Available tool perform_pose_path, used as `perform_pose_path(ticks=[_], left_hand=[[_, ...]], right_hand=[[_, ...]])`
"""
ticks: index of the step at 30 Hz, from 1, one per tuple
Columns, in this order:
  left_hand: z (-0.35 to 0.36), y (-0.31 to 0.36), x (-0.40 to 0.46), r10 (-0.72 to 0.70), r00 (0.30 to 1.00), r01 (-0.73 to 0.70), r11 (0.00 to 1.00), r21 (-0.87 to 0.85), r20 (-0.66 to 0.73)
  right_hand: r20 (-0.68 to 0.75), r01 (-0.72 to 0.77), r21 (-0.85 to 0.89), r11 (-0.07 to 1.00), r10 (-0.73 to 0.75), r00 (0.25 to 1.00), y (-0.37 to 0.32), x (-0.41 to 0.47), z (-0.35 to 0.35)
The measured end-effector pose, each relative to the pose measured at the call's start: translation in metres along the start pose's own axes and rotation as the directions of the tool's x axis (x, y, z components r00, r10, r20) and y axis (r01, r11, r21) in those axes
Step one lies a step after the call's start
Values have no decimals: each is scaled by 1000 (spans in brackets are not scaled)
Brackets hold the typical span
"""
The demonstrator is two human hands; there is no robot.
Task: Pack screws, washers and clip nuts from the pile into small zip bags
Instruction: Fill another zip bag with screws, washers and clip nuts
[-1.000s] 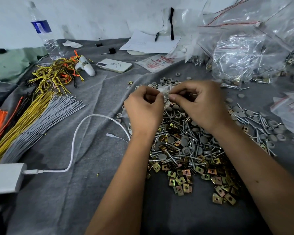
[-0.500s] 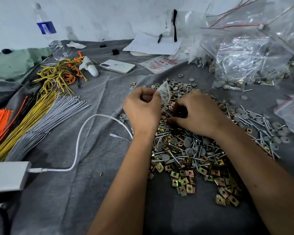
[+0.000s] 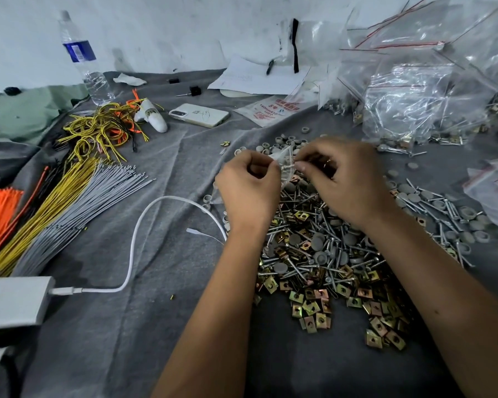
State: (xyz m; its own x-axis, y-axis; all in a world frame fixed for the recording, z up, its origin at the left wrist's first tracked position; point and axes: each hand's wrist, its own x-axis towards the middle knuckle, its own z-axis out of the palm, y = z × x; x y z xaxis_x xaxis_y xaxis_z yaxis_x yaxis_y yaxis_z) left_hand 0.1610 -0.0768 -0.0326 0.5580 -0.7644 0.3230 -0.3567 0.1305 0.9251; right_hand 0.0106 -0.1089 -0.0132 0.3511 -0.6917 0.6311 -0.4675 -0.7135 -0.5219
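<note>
A big pile of screws, grey washers and brass clip nuts [image 3: 322, 254] lies on the grey cloth in front of me. Above its far edge my left hand [image 3: 249, 189] pinches a small clear zip bag [image 3: 285, 160] by its edge. My right hand [image 3: 345, 179] is raised to the bag's mouth, fingers curled, pinching small hardware; what exactly it holds is hidden by the fingers. Both hands nearly touch over the bag.
Filled and empty zip bags [image 3: 408, 104] heap at the back right. A phone [image 3: 199, 114], water bottle [image 3: 82, 58], bundles of grey, yellow and orange cable ties [image 3: 55, 208] and a white charger cable [image 3: 144, 225] lie to the left.
My right hand dipped into the pile half a second ago and has risen back to the bag's mouth. My left hand kept holding the bag in place.
</note>
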Motion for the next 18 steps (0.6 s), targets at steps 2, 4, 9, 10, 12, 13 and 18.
perform_pose_path(ticks=[2, 4, 9, 10, 12, 13, 18], left_hand=[[0, 0, 0, 9, 1000, -9, 1000, -6, 13], [-1, 1, 0, 8, 1000, -8, 1000, -8, 17], [-1, 1, 1, -47, 999, 48, 997, -59, 12], [-1, 0, 1, -63, 998, 63, 994, -85, 1], [-3, 0, 3, -96, 995, 89, 983, -163, -34], [-3, 0, 4, -117, 991, 102, 973, -208, -59], [-5, -2, 5, -187, 976, 146, 941, -305, -109]], right_hand=[[48, 57, -3, 998, -56, 997, -2, 0, 1], [58, 47, 18, 999, -48, 997, -2, -1, 4], [-52, -61, 99, 993, 66, 996, 4, -2, 5], [-73, -58, 81, 995, 64, 995, 7, -1, 4], [-67, -40, -14, 999, 39, 997, 12, 0, 1], [-17, -26, -95, 995, 24, 1000, 15, 1, 2], [402, 71, -430, 900, 121, 907, 22, 6, 11]])
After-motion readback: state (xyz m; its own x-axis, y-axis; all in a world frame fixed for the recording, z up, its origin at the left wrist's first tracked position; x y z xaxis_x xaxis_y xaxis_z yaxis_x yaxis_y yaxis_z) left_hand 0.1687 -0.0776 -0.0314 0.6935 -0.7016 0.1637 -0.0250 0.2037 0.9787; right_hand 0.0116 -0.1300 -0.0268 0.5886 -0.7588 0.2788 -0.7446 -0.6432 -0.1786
